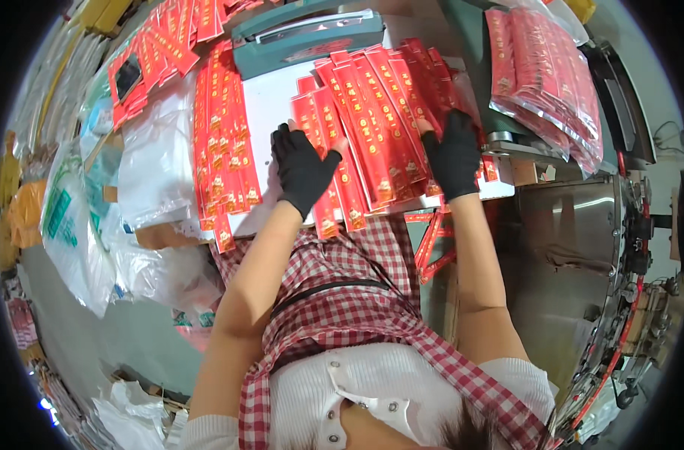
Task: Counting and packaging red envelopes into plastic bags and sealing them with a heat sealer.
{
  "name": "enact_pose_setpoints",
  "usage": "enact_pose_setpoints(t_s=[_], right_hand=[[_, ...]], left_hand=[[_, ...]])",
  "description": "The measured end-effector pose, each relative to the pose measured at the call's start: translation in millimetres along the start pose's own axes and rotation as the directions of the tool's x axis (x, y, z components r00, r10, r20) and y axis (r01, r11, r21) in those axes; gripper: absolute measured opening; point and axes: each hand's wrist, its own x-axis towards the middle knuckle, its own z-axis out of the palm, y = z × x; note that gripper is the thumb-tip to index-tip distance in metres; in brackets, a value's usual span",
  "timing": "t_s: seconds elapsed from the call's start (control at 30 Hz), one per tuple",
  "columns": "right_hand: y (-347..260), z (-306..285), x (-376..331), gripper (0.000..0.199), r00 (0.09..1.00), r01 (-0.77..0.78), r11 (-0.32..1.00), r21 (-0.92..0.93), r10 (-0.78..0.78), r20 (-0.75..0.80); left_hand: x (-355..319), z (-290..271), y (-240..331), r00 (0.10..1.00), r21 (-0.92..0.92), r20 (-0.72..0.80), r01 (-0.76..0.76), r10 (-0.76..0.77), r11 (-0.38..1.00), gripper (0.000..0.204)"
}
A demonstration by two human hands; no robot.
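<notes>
Both my hands wear black fingerless gloves and rest on a fanned bunch of long red printed strips (368, 127) with gold characters. My left hand (304, 169) grips the left part of the bunch, its thumb on top of the strips and its fingers along their left side. At the right side, my right hand (454, 154) has its thumb on the strips and its fingers curled over their outer edge. The strips overlap unevenly, and their near ends stick out past the table edge. Another overlapping row of red strips (226, 135) lies to the left.
Behind the bunch stands a grey-green box (308, 41) on the white tabletop (263, 97). Clear plastic bags (158, 161) lie at the left. More red strips and a dark phone-like object (128, 75) are at the far left. Wrapped red packs (544, 79) sit at the right, above a metal cabinet (567, 232).
</notes>
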Motion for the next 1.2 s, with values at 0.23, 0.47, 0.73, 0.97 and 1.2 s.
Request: enact_pose_setpoints(t_s=[0.23,0.47,0.73,0.97,1.2], right_hand=[[93.6,17.7,-9.2,0.096,0.801,-0.553,0.833,-0.024,0.539,0.261],[-15.7,21.5,11.8,0.078,0.902,-0.344,0.845,0.409,0.176,0.395],[-32.1,10.7,-88.5,0.067,0.832,-0.324,0.609,0.724,-0.181,0.525],[-95.3,39.1,-61.8,0.073,0.874,-0.354,0.551,0.756,-0.091,0.476],[-119.2,36.4,-14.5,0.060,0.401,-0.896,-0.026,0.444,-0.477,0.782]], left_hand=[[22.6,21.1,56.1,0.991,-0.051,0.048,0.128,-0.126,0.990,0.118],[82.9,19.5,96.5,0.927,-0.364,0.214,0.369,-0.309,0.855,0.106],[-9.9,-72.9,75.5,0.863,-0.731,0.505,0.436,-0.014,0.524,0.068],[-31.7,-59.7,-15.3,0.795,-0.685,0.494,0.606,-0.352,0.404,0.067],[16.3,-90.7,7.7,0.772,-0.767,0.623,0.634,-0.125,0.095,0.039]])
